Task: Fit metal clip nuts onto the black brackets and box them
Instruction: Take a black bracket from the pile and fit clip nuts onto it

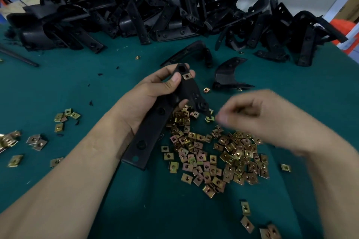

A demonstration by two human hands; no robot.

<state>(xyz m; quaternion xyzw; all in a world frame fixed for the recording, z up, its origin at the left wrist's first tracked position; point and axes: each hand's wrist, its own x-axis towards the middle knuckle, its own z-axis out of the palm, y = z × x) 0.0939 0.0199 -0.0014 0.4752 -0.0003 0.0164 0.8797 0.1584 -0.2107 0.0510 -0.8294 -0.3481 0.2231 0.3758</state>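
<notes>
Head view: my left hand (155,93) grips a long, flat black bracket (149,132) above the green table (77,87), thumb and fingers wrapped round its upper part, where one brass-coloured clip nut (186,76) sits clipped on beside a round hole. My right hand (252,114) is blurred, fingers curled, just beside a loose nut (210,118); whether it pinches anything I cannot tell. The pile of clip nuts (217,153) lies beneath both hands, and the heap of brackets (136,15) lies along the table's far side.
</notes>
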